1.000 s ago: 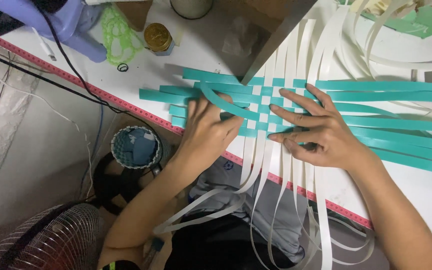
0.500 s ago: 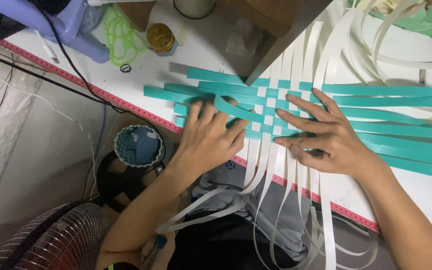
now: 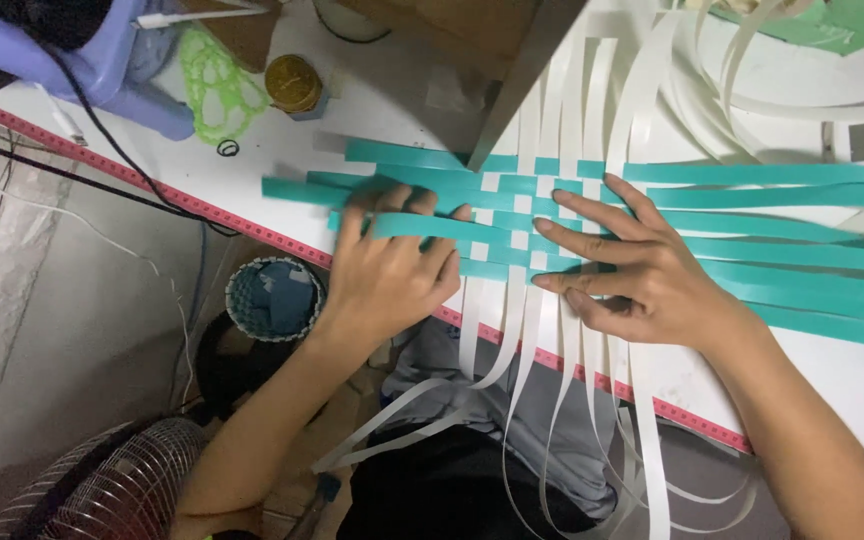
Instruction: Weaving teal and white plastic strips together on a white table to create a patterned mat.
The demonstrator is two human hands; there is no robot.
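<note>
A woven patch (image 3: 527, 205) of teal and white flat strips lies on a white table (image 3: 392, 110). My left hand (image 3: 387, 265) presses on the left ends of the teal strips (image 3: 802, 200), with one teal strip running over its fingers. My right hand (image 3: 632, 265) lies flat with spread fingers on the weave's right part, fingertips at the crossings. Long white strips (image 3: 567, 420) hang off the table's near edge toward my lap. Neither hand closes around anything.
A dark wooden block (image 3: 512, 80) rests on the weave's far side. A gold-lidded jar (image 3: 292, 82) and green plastic piece (image 3: 214, 85) sit at the back left. Below the red-trimmed table edge (image 3: 202, 210) stand a woven basket (image 3: 274, 298) and a fan (image 3: 102, 490).
My left hand slid left along the teal strips, pushing them flatter. My right hand shifted slightly and spread its fingers over the weave.
</note>
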